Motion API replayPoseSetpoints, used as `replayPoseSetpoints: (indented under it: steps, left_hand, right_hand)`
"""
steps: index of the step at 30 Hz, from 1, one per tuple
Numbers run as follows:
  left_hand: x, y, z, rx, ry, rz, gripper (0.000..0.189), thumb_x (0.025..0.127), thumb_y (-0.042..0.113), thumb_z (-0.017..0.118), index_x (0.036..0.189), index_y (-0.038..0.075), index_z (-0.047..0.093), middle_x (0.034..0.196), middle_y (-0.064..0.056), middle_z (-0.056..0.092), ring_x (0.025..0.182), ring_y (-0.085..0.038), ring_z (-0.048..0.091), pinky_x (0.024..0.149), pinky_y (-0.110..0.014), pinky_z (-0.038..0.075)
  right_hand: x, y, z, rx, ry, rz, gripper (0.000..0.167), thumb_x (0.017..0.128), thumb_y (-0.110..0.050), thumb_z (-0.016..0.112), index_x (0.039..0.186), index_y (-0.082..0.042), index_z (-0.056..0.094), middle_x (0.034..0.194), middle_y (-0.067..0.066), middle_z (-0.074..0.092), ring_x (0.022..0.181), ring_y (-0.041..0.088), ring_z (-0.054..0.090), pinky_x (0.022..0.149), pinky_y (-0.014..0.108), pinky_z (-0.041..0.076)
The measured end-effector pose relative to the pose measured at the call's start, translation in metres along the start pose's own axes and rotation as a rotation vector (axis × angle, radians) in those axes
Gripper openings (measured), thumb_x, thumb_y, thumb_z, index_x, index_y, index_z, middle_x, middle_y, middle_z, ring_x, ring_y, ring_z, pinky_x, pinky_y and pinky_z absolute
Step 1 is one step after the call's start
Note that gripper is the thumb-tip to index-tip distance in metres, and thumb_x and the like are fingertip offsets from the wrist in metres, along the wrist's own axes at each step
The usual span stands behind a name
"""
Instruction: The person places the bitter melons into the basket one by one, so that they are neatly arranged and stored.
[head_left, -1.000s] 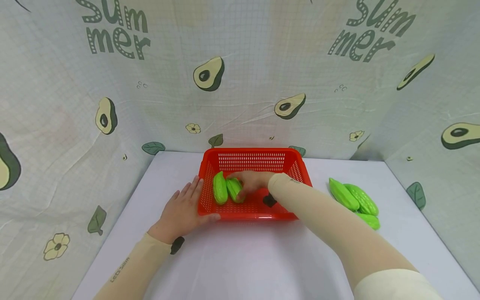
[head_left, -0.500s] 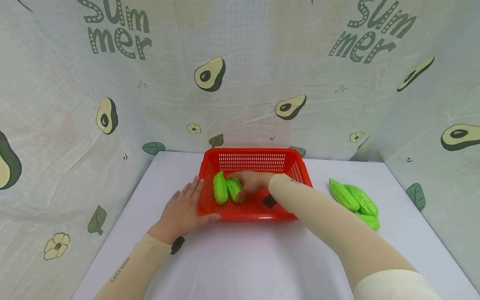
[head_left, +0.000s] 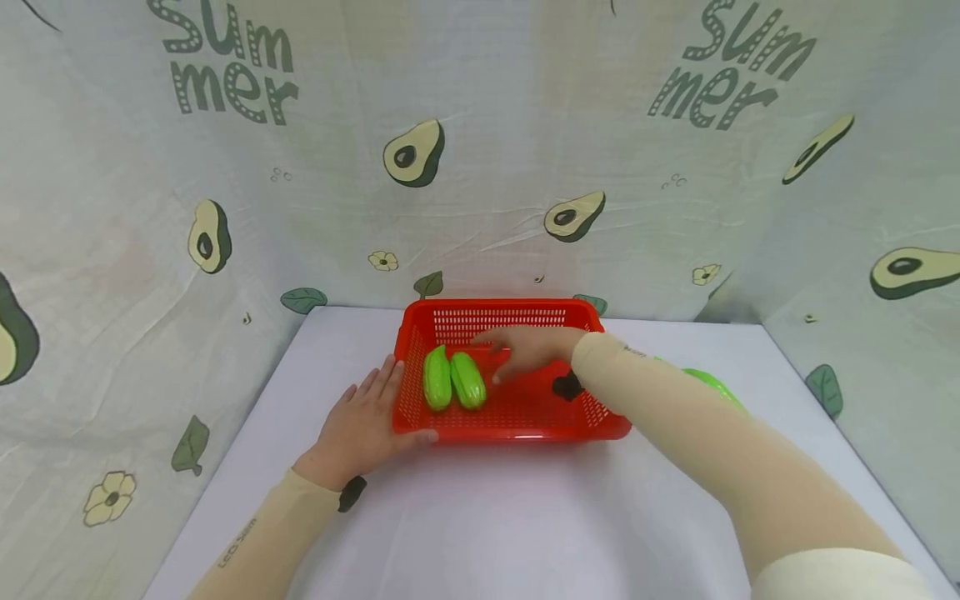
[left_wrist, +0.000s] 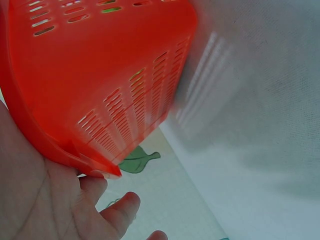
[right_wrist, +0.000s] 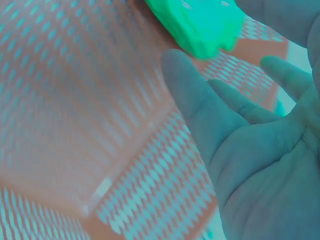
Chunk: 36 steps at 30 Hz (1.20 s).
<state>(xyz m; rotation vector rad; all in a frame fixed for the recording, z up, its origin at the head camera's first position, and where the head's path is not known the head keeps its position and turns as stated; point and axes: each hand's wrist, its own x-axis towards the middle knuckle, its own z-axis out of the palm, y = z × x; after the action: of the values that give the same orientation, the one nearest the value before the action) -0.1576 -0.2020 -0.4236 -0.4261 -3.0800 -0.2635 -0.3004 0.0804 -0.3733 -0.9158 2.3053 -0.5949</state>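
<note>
Two bright green, ridged, gourd-like vegetables, the left one (head_left: 437,379) and the right one (head_left: 468,383), lie side by side at the left of a red slotted basket (head_left: 517,434). Just right of them, my right hand (head_left: 534,347) hovers inside the basket with fingers spread and nothing held. In the right wrist view, a green vegetable (right_wrist: 205,27) shows beyond the spread fingers, apart from them. My left hand (head_left: 356,433) rests against the basket's left rim, its fingers along the side and its thumb at the front edge. The left wrist view shows the rim (left_wrist: 30,125) against the palm.
More green vegetables (head_left: 711,382) lie on the white table (head_left: 480,517) right of the basket, mostly hidden behind my right forearm. A patterned cloth (head_left: 480,167) with avocado prints stands behind and at both sides.
My right hand has let go of the right green vegetable inside the basket and moved up and to the right, fingers spreading. My left hand stays at the rim.
</note>
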Motion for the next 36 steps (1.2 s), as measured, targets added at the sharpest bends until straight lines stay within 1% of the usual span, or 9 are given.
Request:
replayPoseSetpoints:
  steps: [4, 6, 8, 13, 17, 20, 24, 31, 36]
  left_hand:
    - [-0.001, -0.001, -0.001, -0.002, 0.018, 0.003, 0.119, 0.079, 0.086, 0.047, 0.157, 0.000, 0.021, 0.163, -0.020, 0.019, 0.141, -0.046, 0.030, 0.110, -0.064, 0.028]
    - [-0.001, -0.002, -0.001, -0.001, 0.021, 0.001, 0.119, 0.079, 0.086, 0.047, 0.157, 0.000, 0.021, 0.163, -0.020, 0.019, 0.141, -0.046, 0.030, 0.110, -0.064, 0.028]
    - [-0.002, -0.002, -0.001, -0.001, 0.022, -0.001, 0.119, 0.079, 0.086, 0.048, 0.157, 0.000, 0.021, 0.163, -0.020, 0.019, 0.141, -0.046, 0.030, 0.110, -0.064, 0.028]
    - [-0.002, -0.002, -0.001, 0.004, 0.020, 0.002, 0.120, 0.079, 0.086, 0.047, 0.157, 0.000, 0.021, 0.163, -0.019, 0.019, 0.141, -0.046, 0.030, 0.110, -0.063, 0.029]
    - [-0.002, -0.001, -0.001, 0.007, 0.031, 0.011, 0.119, 0.079, 0.086, 0.047, 0.157, 0.000, 0.022, 0.162, -0.020, 0.020, 0.141, -0.046, 0.032, 0.109, -0.063, 0.030]
    - [-0.002, -0.001, 0.000, 0.009, 0.034, 0.012, 0.119, 0.079, 0.086, 0.047, 0.157, 0.000, 0.022, 0.162, -0.020, 0.021, 0.141, -0.046, 0.032, 0.109, -0.063, 0.030]
    - [-0.001, 0.000, 0.000, 0.004, 0.032, 0.015, 0.119, 0.079, 0.085, 0.048, 0.157, -0.001, 0.023, 0.162, -0.021, 0.021, 0.140, -0.046, 0.032, 0.109, -0.063, 0.031]
    - [0.000, 0.001, 0.000, -0.003, 0.029, 0.018, 0.121, 0.077, 0.089, 0.041, 0.157, -0.001, 0.023, 0.162, -0.021, 0.021, 0.140, -0.047, 0.032, 0.109, -0.063, 0.030]
    - [0.000, 0.000, 0.002, -0.002, 0.032, 0.019, 0.121, 0.077, 0.089, 0.041, 0.157, -0.001, 0.023, 0.162, -0.020, 0.021, 0.141, -0.046, 0.032, 0.109, -0.063, 0.031]
  right_hand:
    - [-0.045, 0.002, -0.027, 0.029, 0.065, 0.038, 0.076, 0.091, -0.020, 0.076, 0.155, -0.023, 0.037, 0.144, 0.012, 0.050, 0.121, 0.026, 0.059, 0.092, 0.037, 0.053]
    - [-0.072, 0.006, -0.036, 0.031, 0.111, 0.044, 0.076, 0.090, -0.020, 0.076, 0.155, -0.022, 0.037, 0.143, 0.012, 0.051, 0.116, 0.027, 0.062, 0.088, 0.037, 0.056]
    - [-0.103, 0.013, -0.042, 0.035, 0.150, 0.050, 0.075, 0.090, -0.019, 0.076, 0.155, -0.021, 0.038, 0.142, 0.012, 0.050, 0.118, 0.030, 0.060, 0.085, 0.038, 0.057]
    - [-0.174, 0.050, -0.037, 0.055, 0.248, 0.079, 0.072, 0.092, -0.017, 0.074, 0.154, -0.019, 0.038, 0.145, 0.014, 0.048, 0.122, 0.036, 0.057, 0.084, 0.040, 0.057]
    - [-0.212, 0.084, -0.022, 0.034, 0.299, 0.126, 0.073, 0.092, -0.022, 0.074, 0.154, -0.018, 0.036, 0.145, 0.018, 0.048, 0.122, 0.041, 0.056, 0.087, 0.043, 0.056]
    - [-0.229, 0.104, -0.009, 0.013, 0.308, 0.175, 0.075, 0.091, -0.030, 0.074, 0.155, -0.018, 0.036, 0.145, 0.022, 0.048, 0.122, 0.044, 0.055, 0.086, 0.047, 0.056]
    - [-0.240, 0.123, 0.006, 0.003, 0.324, 0.232, 0.078, 0.090, -0.035, 0.075, 0.154, -0.015, 0.036, 0.145, 0.026, 0.045, 0.121, 0.046, 0.055, 0.085, 0.049, 0.056]
    - [-0.241, 0.143, 0.019, -0.014, 0.351, 0.289, 0.076, 0.091, -0.025, 0.075, 0.154, -0.011, 0.035, 0.145, 0.028, 0.044, 0.121, 0.048, 0.053, 0.084, 0.049, 0.056]
    - [-0.238, 0.151, 0.023, -0.020, 0.357, 0.314, 0.076, 0.091, -0.024, 0.074, 0.154, -0.010, 0.035, 0.147, 0.029, 0.040, 0.122, 0.052, 0.050, 0.084, 0.051, 0.056]
